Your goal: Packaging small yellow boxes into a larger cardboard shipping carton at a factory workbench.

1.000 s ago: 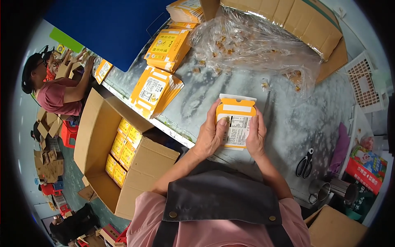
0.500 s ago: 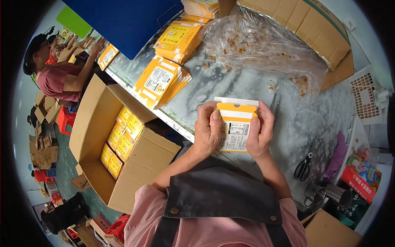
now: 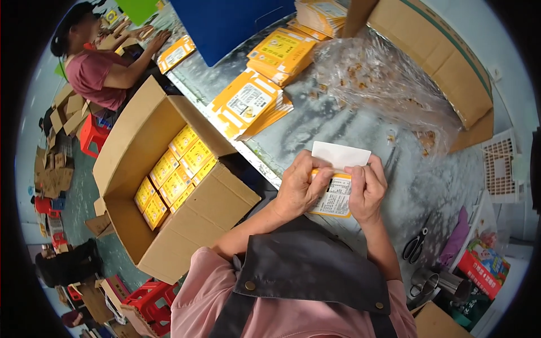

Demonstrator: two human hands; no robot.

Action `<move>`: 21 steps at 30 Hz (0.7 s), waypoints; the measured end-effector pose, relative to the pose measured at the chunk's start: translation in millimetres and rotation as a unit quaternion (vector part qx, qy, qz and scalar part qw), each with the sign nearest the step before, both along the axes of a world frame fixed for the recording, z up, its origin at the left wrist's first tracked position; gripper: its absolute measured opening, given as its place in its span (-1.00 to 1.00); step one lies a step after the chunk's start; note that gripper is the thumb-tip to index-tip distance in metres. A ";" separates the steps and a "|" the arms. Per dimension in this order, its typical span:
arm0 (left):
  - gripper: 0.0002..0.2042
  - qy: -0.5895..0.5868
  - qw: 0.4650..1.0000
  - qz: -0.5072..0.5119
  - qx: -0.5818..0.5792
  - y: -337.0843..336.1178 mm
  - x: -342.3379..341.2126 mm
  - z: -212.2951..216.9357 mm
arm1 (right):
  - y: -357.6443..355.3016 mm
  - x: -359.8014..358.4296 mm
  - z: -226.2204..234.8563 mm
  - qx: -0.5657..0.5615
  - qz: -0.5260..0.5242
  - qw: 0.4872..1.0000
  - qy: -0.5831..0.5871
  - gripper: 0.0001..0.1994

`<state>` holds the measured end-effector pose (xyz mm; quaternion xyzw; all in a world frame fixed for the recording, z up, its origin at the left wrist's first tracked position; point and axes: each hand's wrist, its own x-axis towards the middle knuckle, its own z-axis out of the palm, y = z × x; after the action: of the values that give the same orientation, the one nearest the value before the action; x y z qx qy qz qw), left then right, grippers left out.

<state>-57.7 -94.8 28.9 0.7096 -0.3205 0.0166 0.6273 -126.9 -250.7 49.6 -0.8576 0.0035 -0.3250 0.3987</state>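
Observation:
Between my hands, above the near edge of the grey table, is a small yellow and white carton (image 3: 335,201) with a printed panel facing up. A plain white flap (image 3: 341,155) stands up at its far end. My left hand (image 3: 303,188) grips the carton's left side, thumb pressing by the base of the flap. On the other side my right hand (image 3: 367,190) holds it, thumb and fingers bent at the flap's right corner. What is inside the carton cannot be seen. Left of my arms, an open cardboard box (image 3: 208,217) holds several yellow cartons (image 3: 174,183).
Stacks of flat yellow cartons (image 3: 245,104) lie along the table's left. Beyond my hands spreads a clear plastic bag (image 3: 375,84) of small brownish pieces beside a big cardboard box (image 3: 434,56). Black scissors (image 3: 415,247) and metal cups (image 3: 453,286) are at right. A co-worker (image 3: 98,73) sits far left.
The yellow notched flap has gone down out of sight, and the white flap now stands up more fully. My thumbs have moved to the carton's far edge. The whole view has shifted somewhat.

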 end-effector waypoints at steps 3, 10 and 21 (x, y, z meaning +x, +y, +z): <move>-0.84 0.021 0.999 0.032 0.011 13.7 -1.3 -7.2 | 7.8 6.1 1.3 0.014 0.029 0.998 0.051 -0.79; -0.57 0.093 0.989 0.095 -0.070 45.6 7.0 -10.4 | 41.7 19.7 -14.9 0.262 0.126 0.956 0.037 -0.47; -0.44 -0.158 0.977 0.100 -0.098 91.6 24.9 -10.7 | 65.1 39.2 1.9 -0.036 0.175 0.983 -0.034 -0.75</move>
<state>-32.8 -3.2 18.2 0.6615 -0.3401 0.2227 0.6302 -87.7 -185.6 51.5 -0.8473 -0.1716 -0.2794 0.4179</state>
